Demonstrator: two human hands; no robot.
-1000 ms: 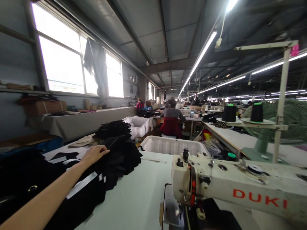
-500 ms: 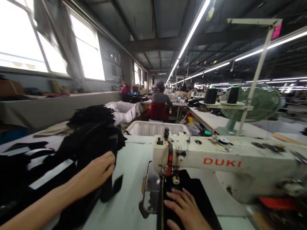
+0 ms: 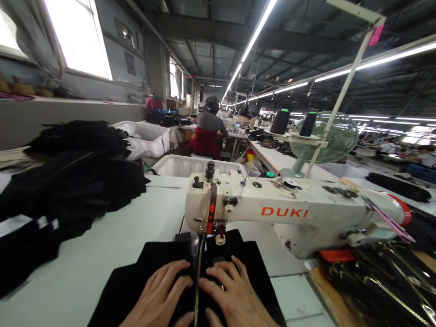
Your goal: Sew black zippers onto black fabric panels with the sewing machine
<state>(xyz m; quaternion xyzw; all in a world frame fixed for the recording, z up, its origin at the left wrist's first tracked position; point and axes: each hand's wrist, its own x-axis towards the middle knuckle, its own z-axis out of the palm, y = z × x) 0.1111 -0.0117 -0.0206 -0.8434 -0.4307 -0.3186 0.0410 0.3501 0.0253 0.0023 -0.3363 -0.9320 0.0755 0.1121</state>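
Note:
A zipper [image 3: 197, 290] with gold-coloured teeth runs lengthwise under the needle end of the white sewing machine [image 3: 245, 204]. Black fabric [image 3: 122, 281] lies left of the zipper, and another black piece [image 3: 260, 268] lies to its right. My left hand [image 3: 163, 293] rests on the left fabric, fingers stretched out toward the zipper. My right hand [image 3: 231, 293] lies spread on the right piece, fingertips close beside the zipper. Both hands press down just in front of the presser foot, which is partly hidden by the machine head.
Piles of black fabric pieces [image 3: 75, 177] cover the table's left side. White plastic bins [image 3: 200, 164] stand behind the table. At the right are more gold-toothed zippers [image 3: 384, 286], a pair of pink-handled snips [image 3: 391, 222], thread cones [image 3: 281, 121] and a green fan [image 3: 337, 136]. A person [image 3: 208, 127] sits ahead.
My left hand has moved from the fabric pile to the machine, and a black fabric piece now lies under it, left of the zipper. The view has turned right. My right hand stays by the zipper.

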